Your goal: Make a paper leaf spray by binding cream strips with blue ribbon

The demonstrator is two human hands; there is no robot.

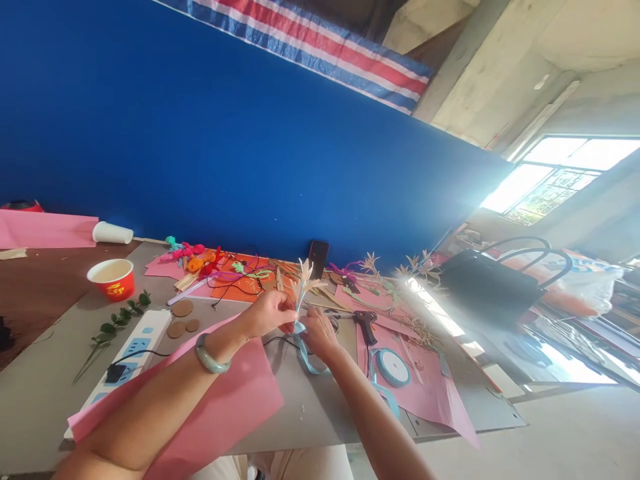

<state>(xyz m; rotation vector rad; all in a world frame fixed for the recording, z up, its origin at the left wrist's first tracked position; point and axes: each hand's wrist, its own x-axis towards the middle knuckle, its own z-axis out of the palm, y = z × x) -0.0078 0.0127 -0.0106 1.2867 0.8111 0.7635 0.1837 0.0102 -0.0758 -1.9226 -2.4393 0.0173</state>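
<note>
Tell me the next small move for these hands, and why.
Probably draw the ribbon snug with the right hand: the left hand pinches the flower upright, the ribbon lies close below its petals, and a slack length hangs down.

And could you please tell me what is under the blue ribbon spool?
Pink paper shows around the ribbon spool, apparently running beneath it; whatever lies directly underneath is covered.

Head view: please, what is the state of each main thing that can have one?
Flower: upright between left hand and right hand
Blue ribbon: looping below the hands
Ribbon roll: partly unwound
Glue gun: lying down
Phone: propped upright
Red cup: upright
White cup: on its side
Power strip: one black plug inserted
Green sprig: lying flat
</note>
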